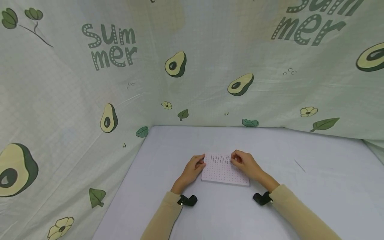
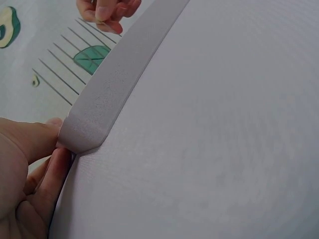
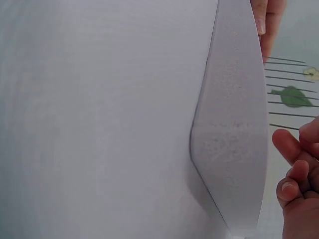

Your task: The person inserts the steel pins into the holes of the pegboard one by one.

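Observation:
A pale pink-white pegboard (image 1: 225, 175) with rows of small holes lies on the table. Several thin dark sticks (image 1: 218, 159) stand upright in a line along its far side. My left hand (image 1: 192, 170) grips the board's left edge between thumb and fingers, as the left wrist view shows close up at the board's corner (image 2: 82, 132). At the right end of the line, my right hand (image 1: 246, 164) pinches a thin stick (image 2: 109, 28) between thumb and forefinger. From the right wrist, the board's thick side (image 3: 229, 129) hides the holes and the sticks' lower ends.
One loose thin stick (image 1: 300, 165) lies on the white table (image 1: 330, 200) to the right of the board. A curtain (image 1: 204, 100) printed with avocados and leaves hangs behind and to the left. Black wrist cameras (image 1: 188, 200) sit on both wrists.

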Demonstrator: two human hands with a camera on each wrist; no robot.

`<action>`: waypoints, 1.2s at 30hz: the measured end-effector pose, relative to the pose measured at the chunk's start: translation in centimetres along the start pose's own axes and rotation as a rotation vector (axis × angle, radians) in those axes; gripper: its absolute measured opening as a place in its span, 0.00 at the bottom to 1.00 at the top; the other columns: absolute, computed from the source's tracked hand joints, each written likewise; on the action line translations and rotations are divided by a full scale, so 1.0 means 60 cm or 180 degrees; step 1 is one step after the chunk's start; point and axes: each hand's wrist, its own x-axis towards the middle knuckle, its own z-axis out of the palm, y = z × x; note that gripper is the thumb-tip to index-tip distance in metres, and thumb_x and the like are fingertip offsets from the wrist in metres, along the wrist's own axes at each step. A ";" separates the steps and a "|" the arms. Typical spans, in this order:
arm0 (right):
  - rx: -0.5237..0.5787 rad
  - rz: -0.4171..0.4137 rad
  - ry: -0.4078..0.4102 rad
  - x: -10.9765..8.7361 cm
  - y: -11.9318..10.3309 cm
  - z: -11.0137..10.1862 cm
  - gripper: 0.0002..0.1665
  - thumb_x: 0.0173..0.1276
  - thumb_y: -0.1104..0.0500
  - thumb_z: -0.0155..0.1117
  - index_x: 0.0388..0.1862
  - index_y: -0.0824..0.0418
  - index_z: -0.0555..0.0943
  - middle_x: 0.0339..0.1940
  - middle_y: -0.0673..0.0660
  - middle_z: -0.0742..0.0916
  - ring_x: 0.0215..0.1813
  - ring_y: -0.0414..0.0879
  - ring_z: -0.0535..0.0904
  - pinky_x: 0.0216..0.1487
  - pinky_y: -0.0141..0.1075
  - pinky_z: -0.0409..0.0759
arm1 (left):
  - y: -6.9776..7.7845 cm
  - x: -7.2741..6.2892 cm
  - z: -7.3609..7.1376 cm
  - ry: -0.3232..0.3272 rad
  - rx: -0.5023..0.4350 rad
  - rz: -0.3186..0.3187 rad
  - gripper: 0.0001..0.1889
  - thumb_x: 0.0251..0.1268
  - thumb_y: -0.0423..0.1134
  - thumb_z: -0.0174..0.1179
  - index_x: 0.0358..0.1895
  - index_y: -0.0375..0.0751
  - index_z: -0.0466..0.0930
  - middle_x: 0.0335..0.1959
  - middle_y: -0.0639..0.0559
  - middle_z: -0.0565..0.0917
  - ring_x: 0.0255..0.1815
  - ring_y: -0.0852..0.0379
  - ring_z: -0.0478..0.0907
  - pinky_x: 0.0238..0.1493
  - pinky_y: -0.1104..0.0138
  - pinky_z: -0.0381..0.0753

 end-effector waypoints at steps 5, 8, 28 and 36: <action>-0.0057 0.0127 -0.0025 -0.005 0.001 -0.002 0.03 0.70 0.66 0.65 0.40 0.61 0.80 0.27 0.48 0.76 0.32 0.42 0.70 0.31 0.32 0.69 | -0.001 -0.003 0.001 -0.0007 -0.0015 -0.0013 0.25 0.76 0.37 0.55 0.72 0.33 0.67 0.53 0.45 0.75 0.52 0.54 0.73 0.57 0.64 0.75; -0.0065 0.0163 -0.0024 -0.009 0.003 -0.009 0.02 0.71 0.65 0.65 0.40 0.61 0.80 0.28 0.49 0.76 0.32 0.42 0.70 0.31 0.32 0.69 | 0.001 -0.005 0.001 -0.0012 -0.0026 -0.0021 0.25 0.76 0.37 0.55 0.72 0.33 0.67 0.53 0.45 0.75 0.53 0.54 0.73 0.57 0.64 0.75; -0.0276 0.0419 0.0438 -0.043 0.045 -0.088 0.03 0.70 0.65 0.65 0.40 0.64 0.81 0.27 0.53 0.77 0.31 0.44 0.69 0.28 0.31 0.69 | 0.001 -0.001 -0.002 -0.0001 -0.0039 0.0059 0.25 0.77 0.38 0.55 0.72 0.32 0.67 0.52 0.44 0.75 0.52 0.53 0.73 0.57 0.62 0.75; -0.0371 0.0462 0.0599 -0.064 0.058 -0.112 0.04 0.71 0.64 0.65 0.40 0.64 0.81 0.27 0.53 0.78 0.30 0.41 0.69 0.26 0.30 0.68 | 0.003 -0.002 -0.002 -0.0018 -0.0004 0.0084 0.25 0.77 0.38 0.55 0.72 0.31 0.67 0.52 0.43 0.75 0.51 0.52 0.73 0.57 0.63 0.75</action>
